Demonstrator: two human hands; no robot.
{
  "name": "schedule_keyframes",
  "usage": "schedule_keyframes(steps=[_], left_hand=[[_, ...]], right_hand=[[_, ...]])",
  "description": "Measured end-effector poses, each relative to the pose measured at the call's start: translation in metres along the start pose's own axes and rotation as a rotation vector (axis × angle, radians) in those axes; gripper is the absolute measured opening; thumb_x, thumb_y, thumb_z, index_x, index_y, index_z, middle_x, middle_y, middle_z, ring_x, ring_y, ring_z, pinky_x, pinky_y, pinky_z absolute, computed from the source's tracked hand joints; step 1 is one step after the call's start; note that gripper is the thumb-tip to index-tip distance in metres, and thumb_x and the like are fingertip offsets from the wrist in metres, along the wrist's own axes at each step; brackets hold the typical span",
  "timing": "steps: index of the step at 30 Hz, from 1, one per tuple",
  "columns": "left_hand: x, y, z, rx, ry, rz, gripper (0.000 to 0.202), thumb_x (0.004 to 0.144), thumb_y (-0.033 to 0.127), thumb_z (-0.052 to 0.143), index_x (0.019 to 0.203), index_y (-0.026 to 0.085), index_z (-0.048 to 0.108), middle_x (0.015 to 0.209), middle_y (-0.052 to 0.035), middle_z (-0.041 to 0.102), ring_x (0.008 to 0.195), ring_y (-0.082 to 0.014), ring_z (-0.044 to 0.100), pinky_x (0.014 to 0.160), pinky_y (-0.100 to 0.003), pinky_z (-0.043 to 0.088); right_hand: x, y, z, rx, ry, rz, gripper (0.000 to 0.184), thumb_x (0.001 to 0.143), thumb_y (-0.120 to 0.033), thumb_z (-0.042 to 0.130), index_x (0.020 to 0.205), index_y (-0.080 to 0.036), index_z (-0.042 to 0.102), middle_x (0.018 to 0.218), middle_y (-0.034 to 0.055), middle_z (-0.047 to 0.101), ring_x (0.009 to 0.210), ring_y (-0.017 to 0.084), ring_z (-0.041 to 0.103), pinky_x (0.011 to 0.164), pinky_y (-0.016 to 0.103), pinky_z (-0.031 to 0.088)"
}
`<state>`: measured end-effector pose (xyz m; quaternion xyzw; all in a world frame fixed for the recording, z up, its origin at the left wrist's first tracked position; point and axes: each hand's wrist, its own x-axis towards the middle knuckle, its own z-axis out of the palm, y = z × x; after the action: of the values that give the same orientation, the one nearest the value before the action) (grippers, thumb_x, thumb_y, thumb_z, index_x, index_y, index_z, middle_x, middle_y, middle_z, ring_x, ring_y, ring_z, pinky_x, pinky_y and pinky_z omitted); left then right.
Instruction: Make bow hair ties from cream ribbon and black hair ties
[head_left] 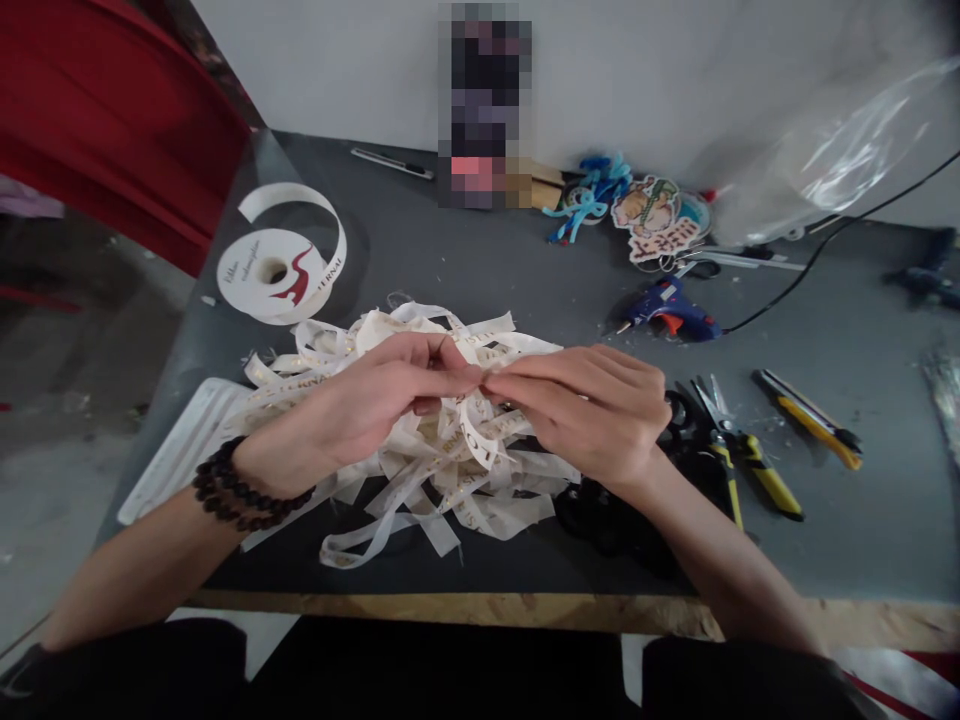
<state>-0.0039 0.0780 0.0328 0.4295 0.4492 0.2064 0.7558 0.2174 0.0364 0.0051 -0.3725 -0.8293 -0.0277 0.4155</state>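
Ribbon spool [276,272] at table's [450,260] far left, glue gun [671,310], scissors [739,450] & cutter [810,417] laid to right, cut ribbon pile [427,470] at centre, one ribbon strip [478,432] pinched betw. left hand [375,400] & right hand [592,405], fingertips closed on it above pile.

Our left hand [367,400] and right hand [592,410] pinch one ribbon strip [477,428], fingertips touching, over the ribbon pile [420,485]. Spool [274,272] far left, glue gun [671,310] far right, yellow-handled pliers [754,465] near right.
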Motion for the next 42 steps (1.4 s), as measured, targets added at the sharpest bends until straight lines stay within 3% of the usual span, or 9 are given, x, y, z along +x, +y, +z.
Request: schedule_keyframes(steps=[11, 18, 25, 28, 32, 35, 38, 40, 42], left_hand=[[-0.003, 0.0, 0.004, -0.151, 0.007, -0.014, 0.02, 0.086, 0.023, 0.079, 0.073, 0.016, 0.066, 0.075, 0.0009, 0.056, 0.069, -0.0097, 0.05, 0.064, -0.021, 0.044], [0.002, -0.002, 0.004, -0.229, 0.093, 0.022, 0.02, 0.083, 0.019, 0.082, 0.071, 0.015, 0.067, 0.077, -0.0006, 0.061, 0.073, -0.0107, 0.058, 0.064, -0.023, 0.047], [0.004, -0.003, 0.001, -0.204, 0.173, 0.089, 0.019, 0.083, 0.023, 0.084, 0.074, 0.015, 0.068, 0.087, -0.0041, 0.065, 0.082, -0.0136, 0.064, 0.063, -0.022, 0.049], [0.002, -0.003, 0.003, -0.089, 0.233, 0.162, 0.022, 0.085, 0.027, 0.083, 0.075, 0.016, 0.066, 0.084, -0.0042, 0.064, 0.076, -0.0137, 0.062, 0.059, -0.024, 0.047], [-0.003, -0.007, 0.006, 0.239, 0.353, 0.399, 0.025, 0.091, 0.032, 0.082, 0.081, 0.019, 0.061, 0.081, -0.0017, 0.064, 0.073, -0.0138, 0.059, 0.064, -0.029, 0.047], [-0.006, -0.011, 0.006, 0.428, 0.389, 0.602, 0.028, 0.088, 0.037, 0.085, 0.099, 0.023, 0.063, 0.095, -0.0023, 0.069, 0.084, -0.017, 0.064, 0.073, -0.033, 0.051], [-0.005, -0.015, 0.005, 0.579, 0.371, 0.779, 0.049, 0.081, 0.037, 0.092, 0.12, 0.025, 0.065, 0.116, -0.0043, 0.069, 0.102, -0.0212, 0.066, 0.089, -0.037, 0.052], [-0.004, -0.016, 0.005, 0.632, 0.344, 0.786, 0.062, 0.078, 0.037, 0.094, 0.131, 0.024, 0.065, 0.127, -0.0064, 0.069, 0.115, -0.0254, 0.066, 0.097, -0.039, 0.052], [-0.002, -0.016, 0.006, 0.596, 0.292, 0.685, 0.069, 0.078, 0.037, 0.094, 0.138, 0.024, 0.064, 0.128, -0.0079, 0.073, 0.116, -0.027, 0.068, 0.095, -0.038, 0.055]], right_hand=[[0.0, -0.002, 0.004, 0.011, 0.096, 0.165, 0.022, 0.097, -0.013, 0.07, 0.09, -0.031, 0.081, 0.087, -0.0043, 0.084, 0.073, 0.016, 0.078, 0.068, 0.032, 0.058], [0.003, 0.0, 0.003, 0.081, 0.077, 0.251, 0.014, 0.096, -0.014, 0.072, 0.09, -0.025, 0.078, 0.087, 0.0001, 0.083, 0.081, 0.018, 0.078, 0.075, 0.031, 0.059], [0.004, 0.003, 0.0, 0.156, -0.009, 0.462, 0.013, 0.1, -0.023, 0.07, 0.09, -0.021, 0.078, 0.088, 0.0011, 0.081, 0.072, 0.013, 0.069, 0.066, 0.028, 0.051], [0.003, 0.009, -0.001, 0.257, -0.086, 0.613, 0.017, 0.099, -0.034, 0.072, 0.089, -0.02, 0.078, 0.086, 0.0011, 0.079, 0.067, 0.012, 0.063, 0.059, 0.028, 0.044], [0.002, 0.014, 0.001, 0.506, -0.204, 0.809, 0.025, 0.097, -0.044, 0.074, 0.092, -0.02, 0.077, 0.075, 0.0005, 0.072, 0.064, 0.013, 0.061, 0.058, 0.028, 0.043], [0.002, 0.011, 0.002, 0.788, -0.185, 0.938, 0.029, 0.095, -0.049, 0.076, 0.092, -0.02, 0.075, 0.075, 0.0005, 0.069, 0.067, 0.014, 0.062, 0.063, 0.029, 0.048], [0.003, 0.004, 0.003, 1.019, -0.158, 1.057, 0.03, 0.096, -0.048, 0.076, 0.087, -0.02, 0.074, 0.072, -0.0006, 0.066, 0.064, 0.012, 0.057, 0.063, 0.027, 0.047], [0.004, 0.0, 0.005, 1.14, -0.171, 1.126, 0.029, 0.095, -0.046, 0.077, 0.085, -0.019, 0.074, 0.073, -0.001, 0.065, 0.062, 0.01, 0.054, 0.062, 0.026, 0.046], [0.004, -0.002, 0.007, 1.207, -0.182, 1.154, 0.027, 0.095, -0.044, 0.079, 0.085, -0.019, 0.075, 0.074, -0.0016, 0.064, 0.062, 0.008, 0.052, 0.061, 0.025, 0.045]])
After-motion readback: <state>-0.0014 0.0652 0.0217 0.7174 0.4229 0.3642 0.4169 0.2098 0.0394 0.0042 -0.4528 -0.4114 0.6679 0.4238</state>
